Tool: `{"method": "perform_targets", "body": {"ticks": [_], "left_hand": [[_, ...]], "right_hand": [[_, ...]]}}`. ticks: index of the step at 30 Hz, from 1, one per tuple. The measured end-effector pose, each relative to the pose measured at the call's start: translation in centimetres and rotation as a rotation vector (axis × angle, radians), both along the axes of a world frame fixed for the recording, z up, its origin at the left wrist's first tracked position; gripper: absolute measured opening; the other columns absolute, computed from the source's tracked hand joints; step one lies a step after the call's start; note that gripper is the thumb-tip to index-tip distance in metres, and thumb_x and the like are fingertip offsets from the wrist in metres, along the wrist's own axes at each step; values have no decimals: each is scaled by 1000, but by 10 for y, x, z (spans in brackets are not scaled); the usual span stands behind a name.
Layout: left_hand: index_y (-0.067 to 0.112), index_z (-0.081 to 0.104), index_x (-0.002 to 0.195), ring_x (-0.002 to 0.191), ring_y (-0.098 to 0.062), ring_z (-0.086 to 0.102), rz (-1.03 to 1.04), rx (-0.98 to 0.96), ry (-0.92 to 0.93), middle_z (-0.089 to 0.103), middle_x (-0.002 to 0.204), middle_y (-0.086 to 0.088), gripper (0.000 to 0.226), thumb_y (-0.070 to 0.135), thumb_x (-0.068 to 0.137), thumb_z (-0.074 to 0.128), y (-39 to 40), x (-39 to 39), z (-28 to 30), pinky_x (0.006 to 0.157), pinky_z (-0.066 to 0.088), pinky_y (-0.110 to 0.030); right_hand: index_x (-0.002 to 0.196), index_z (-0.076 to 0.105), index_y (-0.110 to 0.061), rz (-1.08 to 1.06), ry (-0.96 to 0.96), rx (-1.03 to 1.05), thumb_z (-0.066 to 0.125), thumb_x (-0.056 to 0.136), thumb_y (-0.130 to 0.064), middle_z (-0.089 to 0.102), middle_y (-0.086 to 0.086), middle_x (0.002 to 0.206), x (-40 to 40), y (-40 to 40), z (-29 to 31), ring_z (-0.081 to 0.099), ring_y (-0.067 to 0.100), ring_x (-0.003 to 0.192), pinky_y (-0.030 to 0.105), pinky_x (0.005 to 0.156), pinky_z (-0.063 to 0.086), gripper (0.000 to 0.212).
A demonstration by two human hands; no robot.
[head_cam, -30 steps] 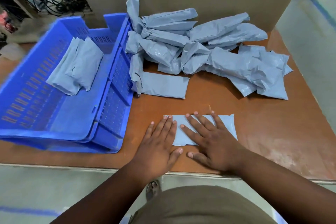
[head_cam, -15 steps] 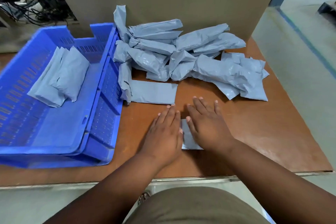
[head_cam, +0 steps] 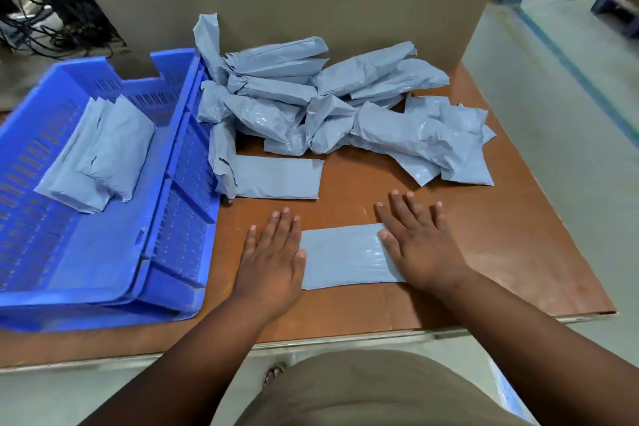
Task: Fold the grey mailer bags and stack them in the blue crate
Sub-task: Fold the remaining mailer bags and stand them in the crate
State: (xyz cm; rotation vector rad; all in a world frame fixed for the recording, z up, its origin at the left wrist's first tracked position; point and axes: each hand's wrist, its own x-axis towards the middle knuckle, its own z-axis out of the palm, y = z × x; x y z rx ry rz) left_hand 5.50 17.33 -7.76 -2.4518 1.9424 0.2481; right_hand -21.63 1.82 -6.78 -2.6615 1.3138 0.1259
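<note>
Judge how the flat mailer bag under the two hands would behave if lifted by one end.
The mailer bag looks like thin plastic film, so it would probably droop. Its glossy surface suggests it may slide on the table. It is probably very light, being empty and flat.

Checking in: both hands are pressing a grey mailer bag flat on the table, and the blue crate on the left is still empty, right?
Not quite. The blue crate is not empty: the head view shows folded mailer bags already lying in it. The rest holds: the left hand and right hand lie flat, pressing the grey mailer bag on the table.
</note>
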Motion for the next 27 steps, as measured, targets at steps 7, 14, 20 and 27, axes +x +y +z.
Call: {"method": "perform_targets", "body": {"ticks": [7,14,20,27], "left_hand": [[11,27,167,164,-21,7,146,-110,154,12,177,-8,79,53,103,7,-2,-9,22,133,10,-44],[13,22,169,164,-21,8,-102,-88,159,15,177,-6,68,36,105,20,-35,-74,13,133,9,-44],[23,3,171,162,-11,-15,-64,-17,47,-8,178,5,84,71,102,-2,-3,-26,2,132,-4,-48],[22,25,168,164,-18,11,-3,-74,188,21,176,1,86,77,102,16,-1,-8,34,133,10,-47]], "right_hand": [[164,30,-24,-96,-171,-7,8,107,-59,8,7,178,-9,-4,24,-1,24,165,54,132,0,70],[164,36,-14,159,-206,57,22,102,-39,27,13,173,63,37,2,24,31,161,51,132,15,67],[169,20,-34,151,-157,25,16,109,-65,9,0,178,18,18,-9,4,21,165,51,132,5,67],[165,32,-32,126,-268,107,35,109,-60,22,-3,175,-7,-2,1,11,17,163,48,132,2,62]]}}
